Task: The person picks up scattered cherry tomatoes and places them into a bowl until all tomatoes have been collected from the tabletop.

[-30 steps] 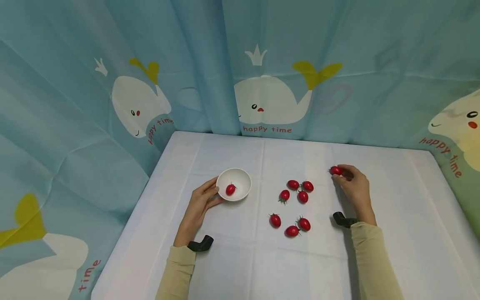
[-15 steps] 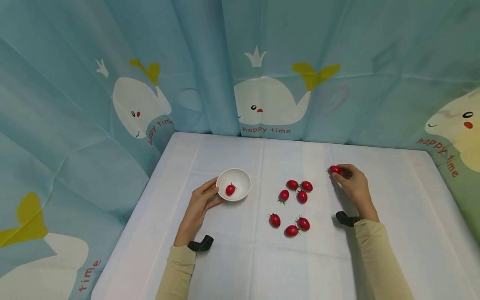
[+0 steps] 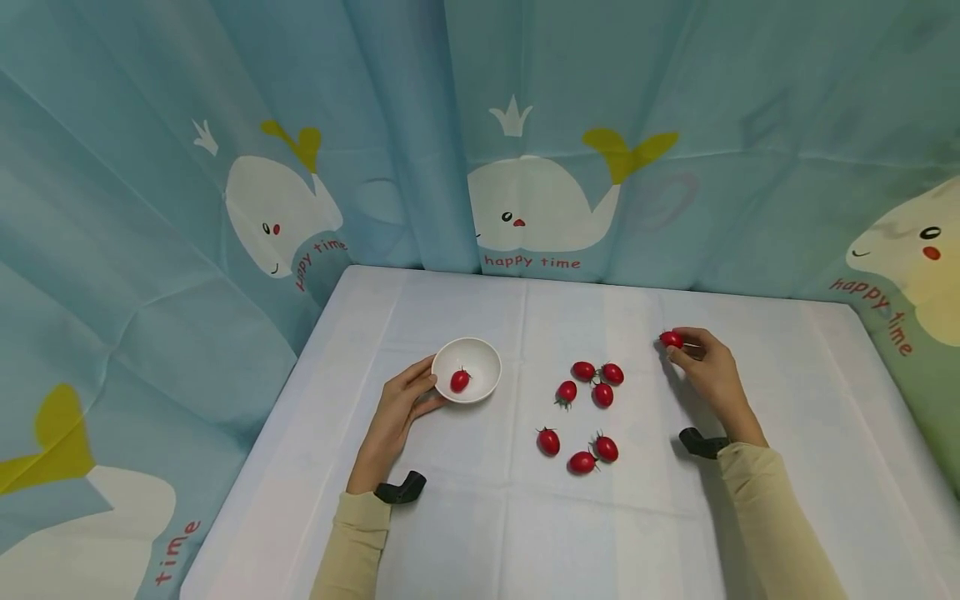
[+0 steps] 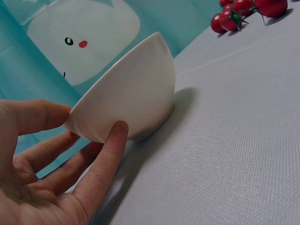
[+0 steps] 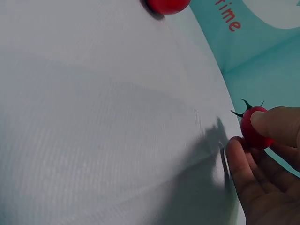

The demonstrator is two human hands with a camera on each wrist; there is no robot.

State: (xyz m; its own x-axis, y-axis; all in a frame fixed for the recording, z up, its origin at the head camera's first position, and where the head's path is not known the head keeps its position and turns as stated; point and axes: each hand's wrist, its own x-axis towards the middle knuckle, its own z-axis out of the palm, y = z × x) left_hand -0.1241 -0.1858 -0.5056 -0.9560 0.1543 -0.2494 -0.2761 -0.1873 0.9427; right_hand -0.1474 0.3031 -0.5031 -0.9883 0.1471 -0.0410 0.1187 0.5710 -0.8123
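Observation:
A white bowl (image 3: pixel 486 375) stands on the left half of the table, with one cherry tomato (image 3: pixel 460 380) inside. My left hand (image 3: pixel 392 410) grips the bowl from its left side; in the left wrist view, fingertips touch its rim and outer wall. Over at the right, my right hand (image 3: pixel 712 372) pinches another cherry tomato (image 3: pixel 671 339) between thumb and fingers, its green stem end pointing away from the palm. The right wrist view shows this tomato (image 5: pixel 253 129) held off the cloth. Several loose cherry tomatoes (image 3: pixel 603 395) lie between the two hands.
A white cloth (image 3: pixel 480 533) covers the table. Three of the loose tomatoes (image 3: pixel 582 462) form a nearer group, the others a farther one. A blue curtain (image 3: pixel 420 167) with whale prints hangs behind the table and along its sides. Each wrist wears a black camera mount (image 3: pixel 401 488).
The right forearm and wrist have swung slightly right, while the fingers stay at nearly the same spot with the tomato. The left hand and bowl have stayed put.

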